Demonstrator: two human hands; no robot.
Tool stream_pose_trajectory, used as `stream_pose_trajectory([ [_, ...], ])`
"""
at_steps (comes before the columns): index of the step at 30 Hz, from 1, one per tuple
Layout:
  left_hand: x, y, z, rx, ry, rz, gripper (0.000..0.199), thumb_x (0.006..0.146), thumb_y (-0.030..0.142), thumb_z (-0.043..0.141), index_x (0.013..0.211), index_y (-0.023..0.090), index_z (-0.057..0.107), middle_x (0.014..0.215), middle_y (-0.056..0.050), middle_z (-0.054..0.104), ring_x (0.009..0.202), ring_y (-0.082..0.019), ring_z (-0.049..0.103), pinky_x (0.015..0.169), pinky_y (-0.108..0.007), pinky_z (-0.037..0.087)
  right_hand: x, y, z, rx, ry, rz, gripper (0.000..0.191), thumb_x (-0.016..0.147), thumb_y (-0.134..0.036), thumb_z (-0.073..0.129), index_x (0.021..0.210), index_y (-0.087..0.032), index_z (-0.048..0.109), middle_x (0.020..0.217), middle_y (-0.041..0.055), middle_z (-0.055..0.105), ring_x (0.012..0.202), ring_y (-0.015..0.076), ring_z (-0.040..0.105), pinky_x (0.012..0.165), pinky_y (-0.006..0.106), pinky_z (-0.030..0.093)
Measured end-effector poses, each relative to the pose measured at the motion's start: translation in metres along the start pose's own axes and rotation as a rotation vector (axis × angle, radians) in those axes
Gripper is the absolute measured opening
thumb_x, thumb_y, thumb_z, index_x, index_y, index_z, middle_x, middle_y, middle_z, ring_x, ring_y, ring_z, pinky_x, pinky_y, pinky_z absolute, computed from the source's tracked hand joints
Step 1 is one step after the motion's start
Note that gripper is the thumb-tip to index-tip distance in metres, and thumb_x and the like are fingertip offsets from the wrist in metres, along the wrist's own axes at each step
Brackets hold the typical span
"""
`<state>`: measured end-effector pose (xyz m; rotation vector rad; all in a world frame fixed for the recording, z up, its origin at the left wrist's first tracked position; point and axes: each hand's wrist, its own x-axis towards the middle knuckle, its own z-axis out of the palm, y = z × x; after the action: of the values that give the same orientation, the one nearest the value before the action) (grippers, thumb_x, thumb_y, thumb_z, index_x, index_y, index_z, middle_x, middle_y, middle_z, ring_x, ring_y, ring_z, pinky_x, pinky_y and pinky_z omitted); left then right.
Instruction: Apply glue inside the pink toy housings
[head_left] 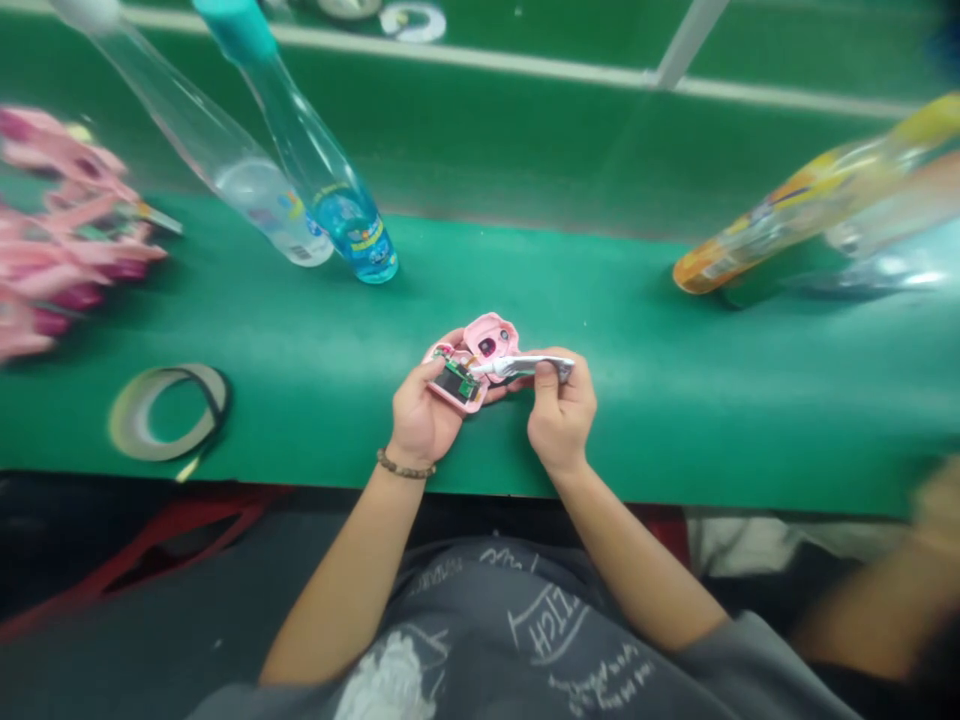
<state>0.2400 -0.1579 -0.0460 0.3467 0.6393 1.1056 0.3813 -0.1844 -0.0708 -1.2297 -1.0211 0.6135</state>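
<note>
My left hand [427, 412] holds an opened pink device, which looks like a toy camera. Its lower half [471, 402] shows a green circuit board [457, 368] and a dark rectangular part. The other pink shell half [491, 328], with a dark round opening, lies folded out above it. In my right hand [561, 410], pinched between thumb and fingers, is a silver-white squeeze tube [529, 366]. Its white nozzle points left, over the circuit board by the join of the two halves. Whether the tip touches the board cannot be made out.
A pile of pink shells [67, 240] lies at the left. A tape roll [169, 412] sits near the front edge. A clear bottle [285, 215] and a blue bottle [356, 230] stand behind; an orange-yellow bottle [720, 255] is at right. Another person's blurred arm [885, 590] shows at lower right.
</note>
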Motion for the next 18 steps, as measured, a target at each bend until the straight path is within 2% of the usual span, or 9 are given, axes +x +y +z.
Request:
stream_pose_trajectory([
  [4, -0.001, 0.002, 0.001, -0.034, -0.005, -0.022, 0.044, 0.088, 0.034, 0.049, 0.128, 0.016, 0.057, 0.128, -0.015, 0.062, 0.107, -0.035, 0.065, 0.091, -0.061, 0.053, 0.000, -0.002, 0.002, 0.036, 0.007, 0.014, 0.012, 0.094, -0.032, 0.056, 0.099, -0.024, 0.063, 0.090, 0.0012, 0.069, 0.060, 0.0129, 0.066, 0.057, 0.027, 0.058],
  [9, 0.000, 0.003, 0.004, -0.047, 0.010, -0.016, 0.050, 0.090, 0.047, 0.050, 0.125, 0.012, 0.058, 0.131, -0.018, 0.060, 0.113, -0.036, 0.062, 0.092, -0.057, 0.053, -0.005, -0.009, 0.017, -0.066, 0.016, -0.069, 0.012, 0.093, -0.028, 0.058, 0.102, -0.024, 0.066, 0.093, 0.0009, 0.071, 0.076, 0.0145, 0.069, 0.074, 0.030, 0.060],
  [15, 0.001, 0.001, 0.005, -0.034, 0.008, -0.019, 0.047, 0.094, 0.048, 0.047, 0.123, 0.014, 0.058, 0.137, -0.017, 0.056, 0.117, -0.035, 0.060, 0.091, -0.055, 0.055, -0.005, -0.004, 0.020, -0.076, 0.108, -0.063, 0.014, 0.096, -0.028, 0.054, 0.104, -0.023, 0.063, 0.094, 0.0014, 0.069, 0.072, 0.0131, 0.069, 0.066, 0.027, 0.060],
  [18, 0.000, -0.002, 0.004, -0.006, -0.008, 0.004, 0.048, 0.097, 0.053, 0.044, 0.124, 0.016, 0.059, 0.138, -0.015, 0.055, 0.120, -0.034, 0.059, 0.090, -0.051, 0.057, -0.006, -0.004, 0.018, -0.128, 0.079, -0.121, 0.013, 0.093, -0.025, 0.057, 0.103, -0.023, 0.066, 0.094, 0.0010, 0.071, 0.080, 0.0143, 0.070, 0.072, 0.028, 0.061],
])
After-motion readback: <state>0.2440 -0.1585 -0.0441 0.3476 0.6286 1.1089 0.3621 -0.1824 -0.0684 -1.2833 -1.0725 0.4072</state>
